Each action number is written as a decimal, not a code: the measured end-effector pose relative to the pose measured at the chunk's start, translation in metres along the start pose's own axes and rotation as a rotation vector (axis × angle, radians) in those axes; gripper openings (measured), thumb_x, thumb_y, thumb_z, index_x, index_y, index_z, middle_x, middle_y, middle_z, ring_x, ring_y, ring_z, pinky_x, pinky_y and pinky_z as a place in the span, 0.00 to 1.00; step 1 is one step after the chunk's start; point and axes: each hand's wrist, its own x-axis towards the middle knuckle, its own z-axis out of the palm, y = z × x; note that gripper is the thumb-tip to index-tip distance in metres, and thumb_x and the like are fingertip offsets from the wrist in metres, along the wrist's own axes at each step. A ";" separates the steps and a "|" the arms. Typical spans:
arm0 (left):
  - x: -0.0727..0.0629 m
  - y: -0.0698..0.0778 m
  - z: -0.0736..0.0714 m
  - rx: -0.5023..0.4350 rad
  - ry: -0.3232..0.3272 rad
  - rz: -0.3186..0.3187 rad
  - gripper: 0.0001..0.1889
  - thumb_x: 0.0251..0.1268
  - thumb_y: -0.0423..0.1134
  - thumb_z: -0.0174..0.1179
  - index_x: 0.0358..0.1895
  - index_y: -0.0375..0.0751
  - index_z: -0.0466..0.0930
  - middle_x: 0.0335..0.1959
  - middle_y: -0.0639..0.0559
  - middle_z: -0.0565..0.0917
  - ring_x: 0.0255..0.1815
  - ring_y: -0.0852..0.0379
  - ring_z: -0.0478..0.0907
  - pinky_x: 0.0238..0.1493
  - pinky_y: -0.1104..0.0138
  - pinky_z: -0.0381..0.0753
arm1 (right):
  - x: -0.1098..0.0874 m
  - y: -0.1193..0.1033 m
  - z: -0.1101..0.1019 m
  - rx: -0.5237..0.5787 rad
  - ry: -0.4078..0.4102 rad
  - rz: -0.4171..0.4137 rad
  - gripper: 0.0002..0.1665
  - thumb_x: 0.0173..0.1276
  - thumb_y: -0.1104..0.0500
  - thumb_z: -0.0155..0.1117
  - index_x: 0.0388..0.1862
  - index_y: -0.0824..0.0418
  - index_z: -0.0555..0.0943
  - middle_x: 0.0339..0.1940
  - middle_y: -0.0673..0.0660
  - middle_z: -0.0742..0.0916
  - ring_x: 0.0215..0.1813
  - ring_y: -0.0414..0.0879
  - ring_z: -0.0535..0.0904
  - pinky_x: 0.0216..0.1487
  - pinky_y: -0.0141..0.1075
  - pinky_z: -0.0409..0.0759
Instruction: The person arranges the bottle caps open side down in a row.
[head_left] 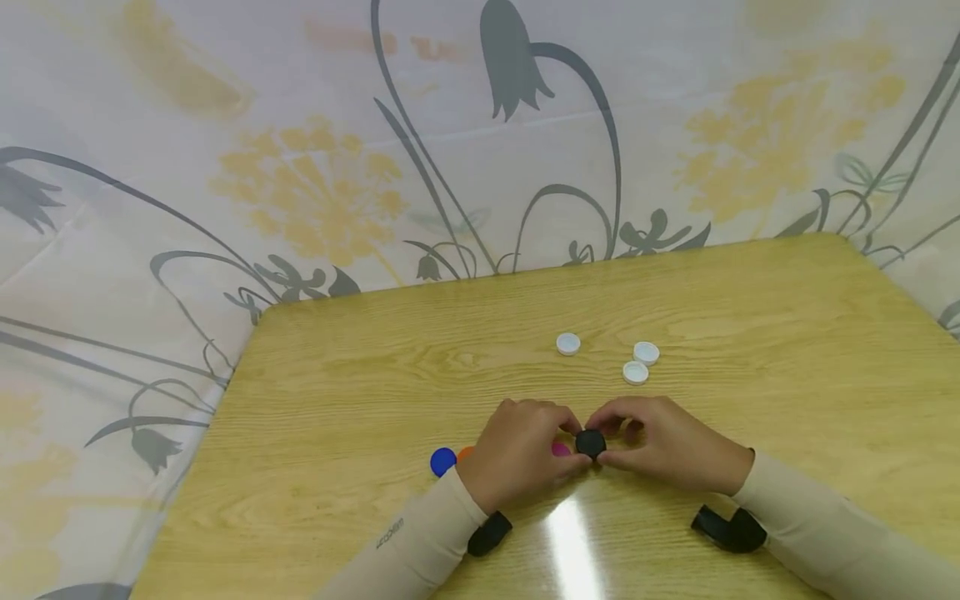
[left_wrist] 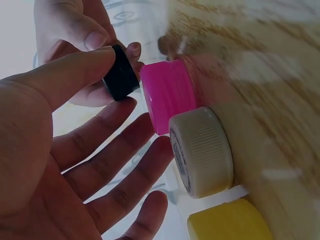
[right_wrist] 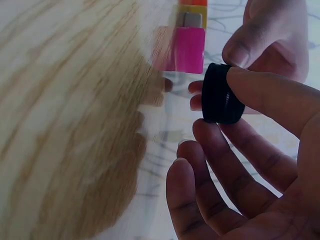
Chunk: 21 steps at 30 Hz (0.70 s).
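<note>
A small black bottle cap (head_left: 590, 444) is pinched from both sides at the front middle of the table. My left hand (head_left: 525, 447) grips it between thumb and index finger, the other fingers spread below. From the other side, my right hand (head_left: 671, 446) pinches the same cap with its thumb and fingers. Beside it in the left wrist view stands a pink cap (left_wrist: 167, 95), followed by a ribbed off-white cap (left_wrist: 202, 152) and a yellow cap (left_wrist: 230, 222). In the head view my left hand hides much of this row.
A blue cap (head_left: 443, 462) and an orange cap (head_left: 466, 452) end the row on the left. Farther back, a single white cap (head_left: 568, 344) lies left of two more white caps (head_left: 646, 353). A patterned cloth (head_left: 480, 167) hangs behind the wooden table (head_left: 360, 358).
</note>
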 end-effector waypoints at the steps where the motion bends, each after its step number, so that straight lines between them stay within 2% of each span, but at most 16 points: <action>1: 0.000 0.000 0.000 0.007 0.001 0.003 0.15 0.59 0.55 0.71 0.42 0.52 0.88 0.40 0.63 0.89 0.41 0.66 0.83 0.46 0.66 0.74 | 0.000 0.000 0.000 0.002 -0.004 0.004 0.15 0.64 0.52 0.73 0.48 0.55 0.84 0.44 0.48 0.88 0.40 0.35 0.80 0.43 0.31 0.82; 7: 0.001 0.001 0.001 0.032 0.008 0.013 0.14 0.58 0.55 0.71 0.41 0.52 0.88 0.38 0.63 0.89 0.38 0.66 0.82 0.43 0.68 0.73 | -0.001 0.002 0.000 0.005 -0.008 0.001 0.14 0.65 0.53 0.72 0.48 0.56 0.85 0.42 0.47 0.88 0.40 0.34 0.81 0.41 0.31 0.82; 15: 0.001 0.002 0.004 0.063 -0.008 0.021 0.15 0.57 0.56 0.72 0.39 0.52 0.88 0.33 0.63 0.87 0.30 0.68 0.74 0.34 0.73 0.67 | -0.001 0.005 0.005 0.000 -0.015 -0.007 0.12 0.64 0.54 0.74 0.45 0.54 0.84 0.39 0.45 0.87 0.39 0.33 0.80 0.40 0.30 0.82; 21: 0.000 0.002 0.006 0.110 -0.005 0.025 0.15 0.55 0.57 0.73 0.37 0.52 0.88 0.33 0.63 0.86 0.31 0.67 0.75 0.35 0.70 0.70 | -0.001 0.005 0.007 0.005 -0.027 -0.001 0.13 0.63 0.55 0.74 0.45 0.55 0.84 0.39 0.45 0.87 0.38 0.33 0.80 0.40 0.30 0.81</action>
